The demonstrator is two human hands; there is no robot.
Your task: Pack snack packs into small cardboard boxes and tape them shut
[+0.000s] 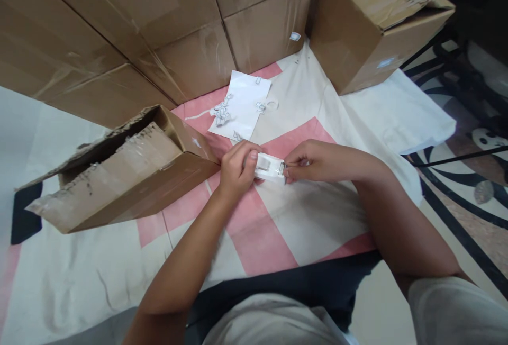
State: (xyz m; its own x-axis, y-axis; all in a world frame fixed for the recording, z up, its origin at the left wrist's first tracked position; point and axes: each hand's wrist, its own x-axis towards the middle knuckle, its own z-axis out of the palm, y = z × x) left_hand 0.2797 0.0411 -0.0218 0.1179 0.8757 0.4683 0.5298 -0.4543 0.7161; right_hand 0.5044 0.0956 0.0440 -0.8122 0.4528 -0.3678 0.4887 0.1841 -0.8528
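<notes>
A small white plastic part, flat and rectangular, is held between both hands just above a pink-and-white checked cloth. My left hand has its fingers curled round the part's left end, thumb on top. At the right end my right hand pinches with its fingertips at a small metal piece; the piece itself is too small to make out. Behind the hands lies a white sheet of paper with several small metal clips scattered on it.
An open torn cardboard box lies on its side at the left. Large cardboard boxes wall the back, and another box stands at the back right. Patterned floor shows at the right.
</notes>
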